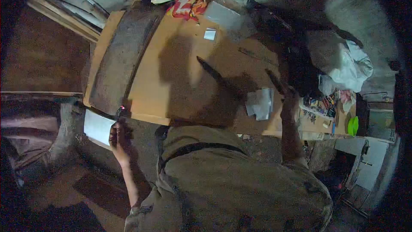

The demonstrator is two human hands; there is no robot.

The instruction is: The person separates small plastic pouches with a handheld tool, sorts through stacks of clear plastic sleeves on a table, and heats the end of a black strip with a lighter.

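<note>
At the lower left, beyond the table's front edge, my left hand [118, 135] is closed on the edge of a white sheet of paper [98, 126]. A small pinkish glint shows just above those fingers; its source is too small to tell. Over the right part of the table, my right hand [288, 96] is closed around a dark, narrow, long tool [274, 79] that points up and left. Its kind cannot be made out in the dim light. Beside this hand, several pale translucent sheets [260, 104] overlap on the tabletop. Shadows of arm and tool fall across the middle.
The orange-brown table [146, 90] carries a dark board [124, 56], a small white card [210, 34], and a red-and-yellow patterned cloth [189, 6]. To the right are a tray of small tools [319, 104], a bright green object [352, 126] and a white plastic bag [354, 66].
</note>
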